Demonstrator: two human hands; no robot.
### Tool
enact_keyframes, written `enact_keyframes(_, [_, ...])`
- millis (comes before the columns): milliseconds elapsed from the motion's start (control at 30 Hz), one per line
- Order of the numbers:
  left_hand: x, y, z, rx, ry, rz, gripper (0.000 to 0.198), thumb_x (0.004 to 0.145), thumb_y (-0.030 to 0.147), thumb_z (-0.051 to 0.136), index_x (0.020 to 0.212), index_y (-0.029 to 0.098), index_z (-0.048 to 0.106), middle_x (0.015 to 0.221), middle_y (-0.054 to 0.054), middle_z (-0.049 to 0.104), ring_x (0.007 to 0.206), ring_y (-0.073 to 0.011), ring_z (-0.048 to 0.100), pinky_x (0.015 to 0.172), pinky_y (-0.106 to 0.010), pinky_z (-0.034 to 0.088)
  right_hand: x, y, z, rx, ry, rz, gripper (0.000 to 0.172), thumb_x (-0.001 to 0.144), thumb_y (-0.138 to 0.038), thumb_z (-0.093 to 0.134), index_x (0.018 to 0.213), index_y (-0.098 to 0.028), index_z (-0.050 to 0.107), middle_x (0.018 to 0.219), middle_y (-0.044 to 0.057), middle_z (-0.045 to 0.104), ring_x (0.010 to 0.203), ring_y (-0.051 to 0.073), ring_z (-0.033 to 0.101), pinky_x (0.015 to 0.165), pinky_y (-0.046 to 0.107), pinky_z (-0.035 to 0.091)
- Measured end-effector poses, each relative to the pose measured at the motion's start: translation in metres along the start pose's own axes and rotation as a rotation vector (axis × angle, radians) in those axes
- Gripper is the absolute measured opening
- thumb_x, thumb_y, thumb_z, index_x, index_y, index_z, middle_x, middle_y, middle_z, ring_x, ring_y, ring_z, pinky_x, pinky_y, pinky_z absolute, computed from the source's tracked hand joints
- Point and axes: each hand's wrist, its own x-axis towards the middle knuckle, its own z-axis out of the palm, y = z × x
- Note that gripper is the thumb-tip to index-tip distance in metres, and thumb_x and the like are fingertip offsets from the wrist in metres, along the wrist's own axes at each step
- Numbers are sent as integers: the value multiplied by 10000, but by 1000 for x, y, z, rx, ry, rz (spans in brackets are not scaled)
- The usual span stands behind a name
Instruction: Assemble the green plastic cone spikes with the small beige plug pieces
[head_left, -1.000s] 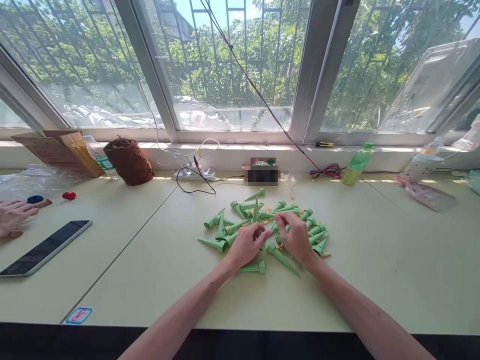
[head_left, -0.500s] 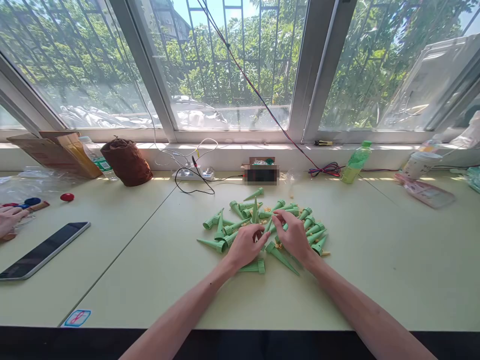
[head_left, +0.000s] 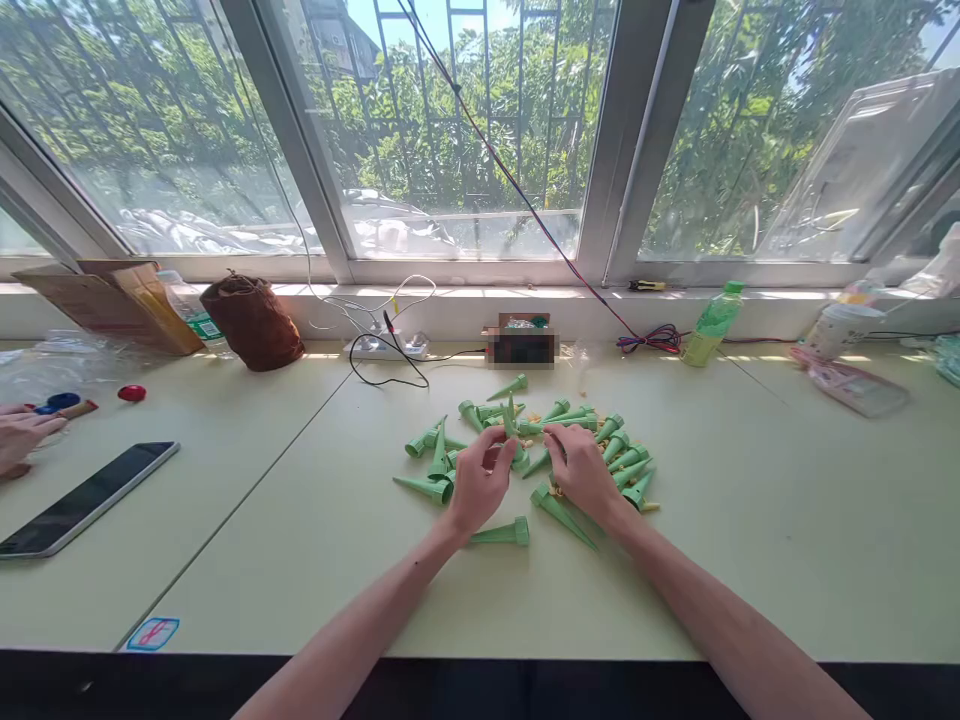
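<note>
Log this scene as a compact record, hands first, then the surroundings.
Left hand: among green spikes, grip partly hidden
Right hand: bent over the spikes, held item unclear
Arrangement: spikes loosely clustered, small tan pieces among them
Surface: pale table
Left side: phone, round red object, another person's hand
Toward window: brown pouch, green-capped bottle

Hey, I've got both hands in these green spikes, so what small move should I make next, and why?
I'd probably ease your right hand slightly toward your left. Your left fingers seem to be at an upward-pointing spike, and your right hand is just across a small gap. Whether it holds anything is too small to tell.
</note>
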Motion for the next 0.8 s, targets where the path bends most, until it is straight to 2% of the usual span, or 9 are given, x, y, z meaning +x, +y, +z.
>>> enact_keyframes(100, [2,1,0,-177,26,-71,357,926,496,555,1044,163,605,885,-55,700,408,-40,441,379,-195,372,0,3,2,-43,-48,0,250,980,-180,419,952,-184,667,804,67,673,804,229,574,791,359,419])
enact_keyframes(233, [5,0,-1,-282,54,-116,365,923,499,565,1036,155,605,937,-76,709,379,-28,436,337,-191,344,0,3,2,-50,-68,-6,252,972,-161,427,916,-191,671,819,68,678,812,230,565,786,362,405])
enact_keyframes(533, [5,0,1,-302,57,-142,374,905,512,588,1016,155,605,942,-78,711,369,-22,439,325,-179,344,0,2,0,-61,-83,-8,243,961,-154,446,852,-193,660,738,51,649,754,224,541,762,361,398])
enact_keyframes(800, [5,1,1,-290,52,-141,356,910,499,579,1005,156,597,900,-57,693,359,-21,434,317,-181,332,0,2,0,-67,-67,4,223,951,-161,458,853,-191,657,755,53,657,755,225,551,770,361,404])
